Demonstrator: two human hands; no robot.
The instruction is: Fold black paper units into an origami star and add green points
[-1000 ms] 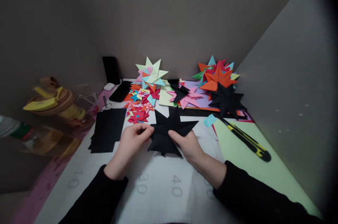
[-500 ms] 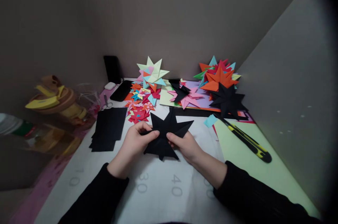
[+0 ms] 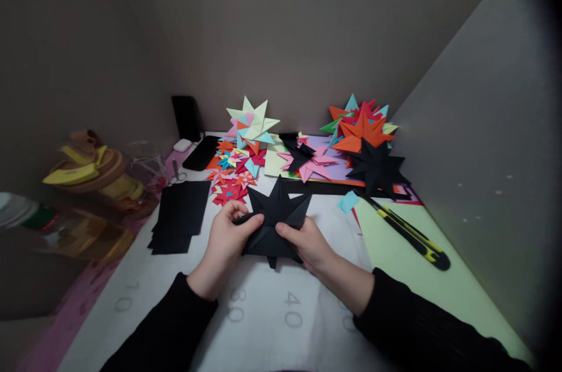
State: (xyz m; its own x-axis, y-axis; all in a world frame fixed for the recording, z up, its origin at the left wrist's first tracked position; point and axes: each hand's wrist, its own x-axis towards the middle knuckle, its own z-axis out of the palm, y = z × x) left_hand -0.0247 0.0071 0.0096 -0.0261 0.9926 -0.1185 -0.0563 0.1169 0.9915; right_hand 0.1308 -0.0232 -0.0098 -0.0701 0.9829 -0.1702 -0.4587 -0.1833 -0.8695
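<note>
Left hand [image 3: 228,237] and right hand [image 3: 307,243], both pinched shut on black paper star [image 3: 274,217], centre frame. Risk: hard squeeze crushes points, folds slip apart.

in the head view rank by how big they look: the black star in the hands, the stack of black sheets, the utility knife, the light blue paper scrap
1. black star and stack of black sheets: too alike to rank, and the star is partly hidden by the hands.
2. utility knife: long but thin.
3. light blue scrap.
</note>
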